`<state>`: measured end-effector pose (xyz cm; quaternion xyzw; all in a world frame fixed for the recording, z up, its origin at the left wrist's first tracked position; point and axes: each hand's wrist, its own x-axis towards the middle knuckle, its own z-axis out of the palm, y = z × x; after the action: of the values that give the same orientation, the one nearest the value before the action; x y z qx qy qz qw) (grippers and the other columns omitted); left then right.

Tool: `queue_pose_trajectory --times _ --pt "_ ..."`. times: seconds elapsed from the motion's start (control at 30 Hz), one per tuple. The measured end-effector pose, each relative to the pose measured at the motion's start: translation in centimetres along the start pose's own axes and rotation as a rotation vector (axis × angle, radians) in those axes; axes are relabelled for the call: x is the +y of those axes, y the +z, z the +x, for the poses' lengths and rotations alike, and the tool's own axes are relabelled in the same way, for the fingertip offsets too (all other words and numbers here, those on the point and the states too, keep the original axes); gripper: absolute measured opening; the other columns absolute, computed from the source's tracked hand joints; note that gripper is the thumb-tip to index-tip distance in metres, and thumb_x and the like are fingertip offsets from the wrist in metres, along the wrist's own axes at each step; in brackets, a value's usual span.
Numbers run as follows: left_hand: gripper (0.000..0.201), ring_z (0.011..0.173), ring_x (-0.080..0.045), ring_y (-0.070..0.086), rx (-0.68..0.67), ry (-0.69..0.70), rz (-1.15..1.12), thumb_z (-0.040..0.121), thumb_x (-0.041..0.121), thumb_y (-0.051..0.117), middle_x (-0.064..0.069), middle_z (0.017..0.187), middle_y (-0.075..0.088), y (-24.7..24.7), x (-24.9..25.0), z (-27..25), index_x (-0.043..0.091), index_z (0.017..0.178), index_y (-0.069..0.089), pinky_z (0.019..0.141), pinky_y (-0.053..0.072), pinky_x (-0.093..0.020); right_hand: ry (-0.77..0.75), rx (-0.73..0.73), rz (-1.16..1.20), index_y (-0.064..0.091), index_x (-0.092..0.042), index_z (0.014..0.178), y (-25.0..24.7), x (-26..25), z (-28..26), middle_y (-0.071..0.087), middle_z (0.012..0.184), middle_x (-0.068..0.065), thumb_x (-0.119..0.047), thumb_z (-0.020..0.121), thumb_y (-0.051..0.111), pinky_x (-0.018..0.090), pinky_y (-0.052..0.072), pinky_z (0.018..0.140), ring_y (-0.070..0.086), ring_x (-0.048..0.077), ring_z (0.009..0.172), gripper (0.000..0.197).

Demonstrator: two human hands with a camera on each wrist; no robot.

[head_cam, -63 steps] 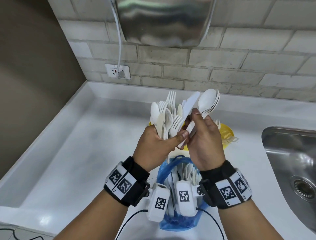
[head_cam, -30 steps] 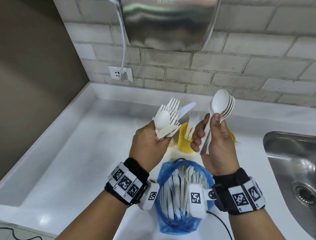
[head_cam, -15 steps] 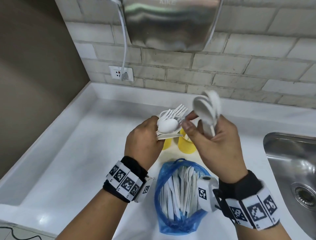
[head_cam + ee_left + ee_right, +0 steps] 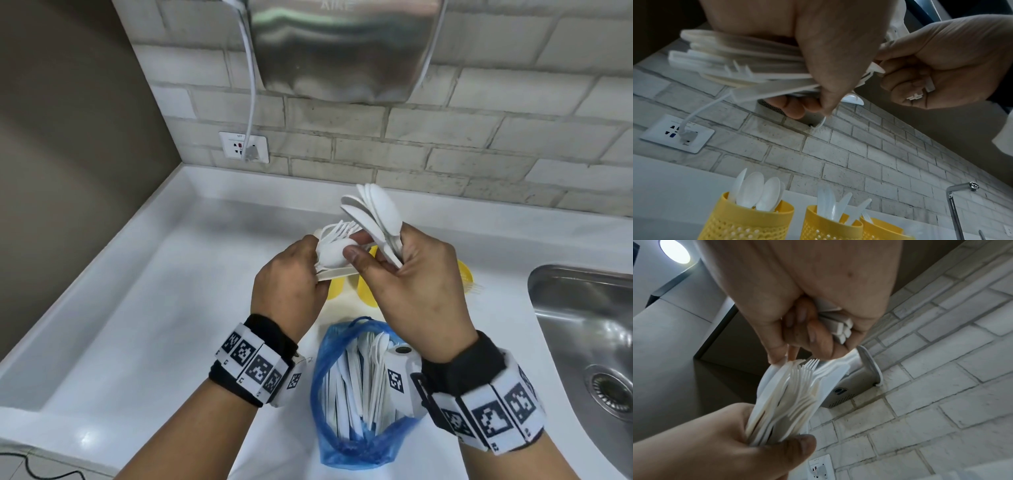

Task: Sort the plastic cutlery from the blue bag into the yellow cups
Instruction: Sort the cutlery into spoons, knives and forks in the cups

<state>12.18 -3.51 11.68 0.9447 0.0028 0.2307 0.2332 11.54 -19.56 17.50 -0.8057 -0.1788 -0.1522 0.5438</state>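
My left hand (image 4: 291, 277) grips a mixed bundle of white plastic cutlery (image 4: 334, 255), forks and a spoon, held sideways above the counter. My right hand (image 4: 411, 284) holds several stacked white spoons (image 4: 376, 212) upright, and its thumb and forefinger pinch the spoon at the top of the left bundle (image 4: 781, 402). The blue bag (image 4: 359, 401) lies open below my wrists with more cutlery inside. Behind my hands stand the yellow cups (image 4: 464, 274): in the left wrist view one cup (image 4: 750, 219) holds spoons, another cup (image 4: 830, 224) knives, and a third cup (image 4: 884, 227) a fork.
A steel sink (image 4: 589, 346) lies at the right, with its tap (image 4: 953, 209) behind. A wall socket (image 4: 244, 147) with a white cable and a steel dryer (image 4: 346, 51) are on the brick wall. The white counter (image 4: 164, 308) has a raised left edge.
My hands parted, then came together again. The right hand, with its spoons, has moved left and now pinches a spoon in the left hand's bundle, which has tilted sideways.
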Motion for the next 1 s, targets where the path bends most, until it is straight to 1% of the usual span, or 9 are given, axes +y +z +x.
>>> queue_pose_trajectory --times 0.07,0.2,0.33,0.5,0.57,0.67,0.7,0.8,1.0 --pt "0.025 0.066 -0.031 0.061 -0.012 0.001 0.01 0.074 0.012 0.073 -0.001 0.078 0.067 0.0 0.0 0.0 0.017 0.096 0.06 0.057 0.032 -0.024 0.044 -0.014 0.082 0.072 -0.034 0.088 0.0 0.2 0.1 0.073 0.076 -0.026 -0.011 0.089 0.078 0.012 0.049 0.074 0.07 -0.003 0.076 0.024" --pt "0.022 0.067 -0.031 0.062 -0.029 -0.004 0.034 0.077 0.017 0.073 -0.001 0.08 0.068 0.0 -0.1 0.1 0.017 0.094 0.059 0.056 0.032 -0.024 0.136 -0.009 0.287 0.073 -0.01 0.087 -0.2 0.3 0.5 0.067 0.06 -0.021 0.001 0.088 0.076 0.01 0.047 0.067 0.064 -0.002 0.061 0.012" --pt "0.024 0.066 -0.03 0.062 -0.016 -0.015 0.032 0.081 0.026 0.078 0.0 0.08 0.069 0.0 -0.4 0.0 0.017 0.091 0.058 0.057 0.031 -0.024 0.184 0.013 0.381 0.071 -0.007 0.085 -0.4 0.1 0.8 0.062 0.053 -0.016 0.004 0.09 0.071 0.009 0.042 0.055 0.057 0.001 0.049 0.013" --pt "0.025 0.071 -0.033 0.062 -0.049 -0.043 -0.034 0.087 0.035 0.072 -0.004 0.084 0.07 -0.1 -0.5 0.0 0.014 0.095 0.059 0.057 0.041 -0.03 0.214 0.02 0.463 0.07 -0.012 0.087 -1.0 0.6 1.2 0.06 0.061 -0.008 -0.007 0.095 0.07 0.019 0.037 0.051 0.045 0.004 0.047 0.01" --pt "0.026 0.073 -0.034 0.063 -0.061 -0.052 -0.077 0.088 0.035 0.071 -0.005 0.085 0.071 -0.1 -0.5 -0.1 0.013 0.098 0.061 0.059 0.05 -0.035 0.165 -0.029 0.415 0.068 -0.008 0.09 -1.3 0.8 1.3 0.059 0.06 -0.013 -0.013 0.097 0.067 0.017 0.038 0.055 0.049 0.002 0.049 0.009" --pt "0.03 0.072 -0.036 0.061 -0.053 -0.064 -0.125 0.087 0.037 0.073 -0.008 0.081 0.07 0.1 -0.5 -0.2 0.01 0.093 0.062 0.059 0.049 -0.036 0.111 -0.067 0.373 0.065 -0.002 0.091 -1.6 0.2 1.5 0.069 0.068 0.003 -0.023 0.098 0.063 0.017 0.038 0.058 0.048 0.001 0.05 0.023" --pt "0.031 0.071 -0.037 0.061 -0.052 -0.065 -0.13 0.087 0.037 0.073 -0.009 0.08 0.07 0.1 -0.6 -0.2 0.009 0.091 0.061 0.058 0.048 -0.036 0.112 -0.061 0.378 0.064 0.0 0.091 -1.9 -0.1 1.6 0.069 0.065 0.0 -0.019 0.101 0.062 0.016 0.038 0.057 0.049 0.001 0.049 0.023" --pt "0.031 0.071 -0.036 0.061 -0.057 -0.063 -0.145 0.088 0.039 0.073 -0.008 0.08 0.07 0.3 -0.8 -0.3 0.01 0.09 0.061 0.058 0.047 -0.035 0.146 -0.045 0.429 0.061 -0.006 0.086 -2.6 -0.5 2.0 0.058 0.051 -0.017 -0.007 0.105 0.053 0.016 0.037 0.051 0.045 0.0 0.043 0.021" --pt "0.034 0.074 -0.03 0.063 -0.096 -0.194 -0.214 0.088 0.046 0.073 -0.006 0.081 0.073 0.6 -1.7 -0.1 0.013 0.087 0.063 0.06 0.046 -0.031 0.19 -0.03 0.636 0.071 -0.022 0.071 -4.6 -1.3 2.5 0.028 0.049 -0.007 -0.018 0.104 0.051 0.029 0.014 0.046 0.013 0.016 0.046 0.039"
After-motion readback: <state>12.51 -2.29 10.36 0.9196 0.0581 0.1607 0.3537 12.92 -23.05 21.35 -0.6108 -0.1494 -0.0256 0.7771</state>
